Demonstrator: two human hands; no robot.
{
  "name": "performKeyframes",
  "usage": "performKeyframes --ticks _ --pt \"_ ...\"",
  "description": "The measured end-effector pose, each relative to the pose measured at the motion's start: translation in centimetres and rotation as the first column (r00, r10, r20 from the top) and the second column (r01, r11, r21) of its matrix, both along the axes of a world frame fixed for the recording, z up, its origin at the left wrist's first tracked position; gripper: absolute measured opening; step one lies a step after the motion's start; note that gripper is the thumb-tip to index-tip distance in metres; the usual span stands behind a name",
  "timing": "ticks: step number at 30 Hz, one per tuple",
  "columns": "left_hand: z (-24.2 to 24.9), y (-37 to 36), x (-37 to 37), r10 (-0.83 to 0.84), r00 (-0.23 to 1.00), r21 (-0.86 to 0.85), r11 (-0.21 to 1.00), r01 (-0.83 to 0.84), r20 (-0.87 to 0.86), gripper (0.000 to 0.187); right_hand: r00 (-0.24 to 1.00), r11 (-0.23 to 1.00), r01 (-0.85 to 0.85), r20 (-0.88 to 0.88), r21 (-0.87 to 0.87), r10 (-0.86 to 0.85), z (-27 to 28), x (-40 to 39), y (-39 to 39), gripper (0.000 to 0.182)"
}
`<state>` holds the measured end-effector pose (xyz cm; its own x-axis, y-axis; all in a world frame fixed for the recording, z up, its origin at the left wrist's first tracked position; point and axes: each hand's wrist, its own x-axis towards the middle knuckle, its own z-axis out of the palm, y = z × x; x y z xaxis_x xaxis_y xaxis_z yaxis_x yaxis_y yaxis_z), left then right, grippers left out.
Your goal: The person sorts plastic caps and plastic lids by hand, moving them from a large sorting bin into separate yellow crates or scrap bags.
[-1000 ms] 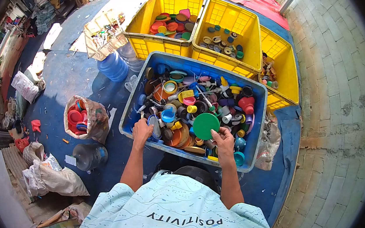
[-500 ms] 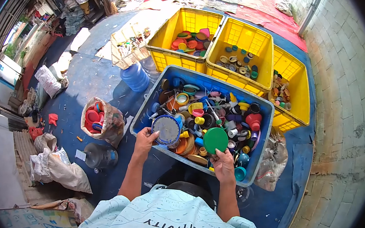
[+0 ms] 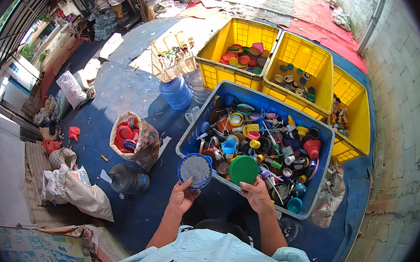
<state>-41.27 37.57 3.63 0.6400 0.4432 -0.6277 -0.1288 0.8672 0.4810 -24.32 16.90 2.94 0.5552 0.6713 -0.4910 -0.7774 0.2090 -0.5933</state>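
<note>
Between the thumb and fingers of my left hand [image 3: 183, 196] is a round lid with a blue rim [image 3: 195, 171] and a greyish, scuffed middle. My right hand [image 3: 258, 194] pinches a flat green lid [image 3: 243, 170] by its lower right edge. Both lids are held up side by side at the near edge of a blue crate [image 3: 318, 192]. Mixed plastic caps, lids and pump tops in many colours fill that crate. Among them are a red cap [image 3: 312, 147] and a light blue cap [image 3: 229, 146]. The lids hide part of the crate's near rim.
Yellow crates [image 3: 226, 71] with sorted caps stand behind the blue one. To the left are an open sack of red lids [image 3: 140, 144], a clear water jug [image 3: 132, 179], a blue jug [image 3: 175, 93] and a cream basket [image 3: 168, 61]. A block wall [image 3: 398, 124] runs along the right.
The blue-rimmed lid has moved toward my body and closer to the green lid. Some caps formerly hidden under the lids now show. The whole view has shifted, with the crates sitting further right.
</note>
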Motion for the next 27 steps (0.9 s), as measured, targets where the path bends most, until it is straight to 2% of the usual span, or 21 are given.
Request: performKeyframes --ticks 3,7,10,12,16,19,23,27 --pt "-0.7 3.5 -1.9 0.037 0.999 -0.051 0.998 -0.036 0.034 0.027 0.997 0.997 -0.074 0.035 0.006 0.074 0.3 -2.4 3.9 0.036" --pt "-2.0 10.6 -6.2 0.086 0.995 -0.058 0.995 -0.083 0.055 0.026 0.984 0.985 -0.161 0.066 -0.07 0.165 0.7 -6.4 12.2 0.04" --pt "-3.3 16.8 -11.0 0.149 0.987 -0.049 0.988 -0.146 0.054 0.024 0.934 0.937 -0.249 0.197 -0.243 0.3 -0.1 -9.7 20.3 0.037" --pt "-4.3 21.1 -14.2 0.206 0.978 -0.016 0.978 -0.206 0.014 0.024 0.876 0.886 -0.292 0.271 -0.36 0.398 -0.6 -11.6 25.5 0.043" --pt "-4.8 28.4 -19.2 0.354 0.934 0.043 0.935 -0.352 -0.041 0.026 0.75 0.846 -0.296 0.441 -0.444 0.494 -0.7 -15.0 34.1 0.059" --pt "-4.5 32.7 -21.1 0.383 0.919 0.075 0.923 -0.377 -0.091 0.027 0.597 0.782 -0.267 0.541 -0.562 0.593 -1.1 -15.2 37.5 0.055" --pt "-6.0 36.3 -20.0 0.391 0.917 0.055 0.92 -0.388 -0.081 0.031 0.654 0.795 -0.255 0.507 -0.551 0.561 -2.9 -13.1 40.7 0.051" --pt "-6.4 38.3 -14.6 0.316 0.944 -0.018 0.948 -0.319 -0.091 0.032 0.786 0.86 -0.202 0.446 -0.468 0.428 -2.6 -9.1 44.6 0.043"
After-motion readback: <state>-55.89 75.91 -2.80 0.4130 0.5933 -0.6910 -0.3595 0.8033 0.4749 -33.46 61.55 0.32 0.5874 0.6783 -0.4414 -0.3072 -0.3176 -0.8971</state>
